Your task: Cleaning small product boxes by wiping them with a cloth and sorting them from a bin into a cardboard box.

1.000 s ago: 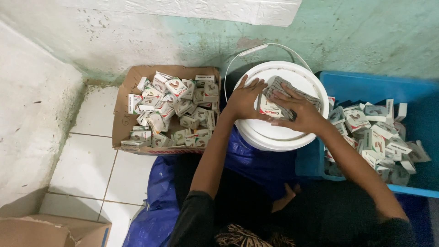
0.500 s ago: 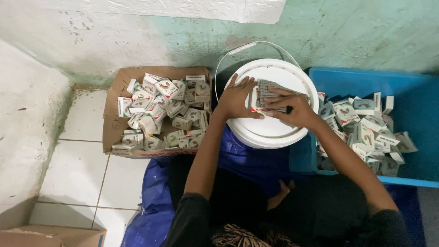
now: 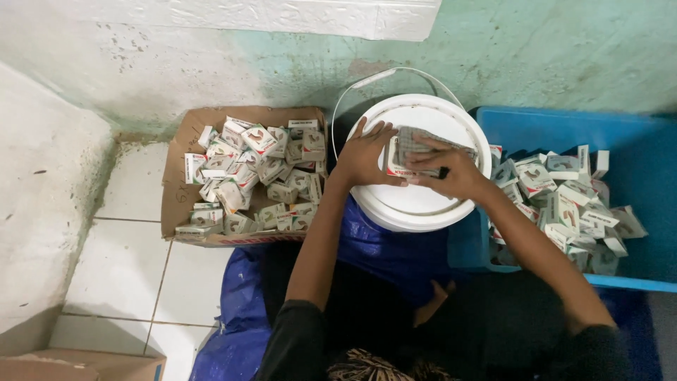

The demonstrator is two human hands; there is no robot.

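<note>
A small flat carton is held on top of the white bucket lid, near the lid's far side. The left hand is laid against the carton's left end, its fingers spread over the lid and its thumb side pressed to the pack. The right hand is closed over the carton from the right, fingers curled across its grey upper face, so that the pack is clamped between the two hands. A dark ring is seen on one finger of the right hand.

The lid is seated on a white bucket whose thin wire handle is arched up behind it, toward the green wall. To the left of the bucket, a shallow brown cardboard tray is set on the white tiled floor, and it is filled with a loose heap of small white and green boxes. To the right of the bucket, a blue plastic crate is placed, and a second heap of flattened cartons of the same kind is piled in its left half. A blue sheet is spread on the floor under the person's legs. A corner of another cardboard box is visible at the lower left edge.
</note>
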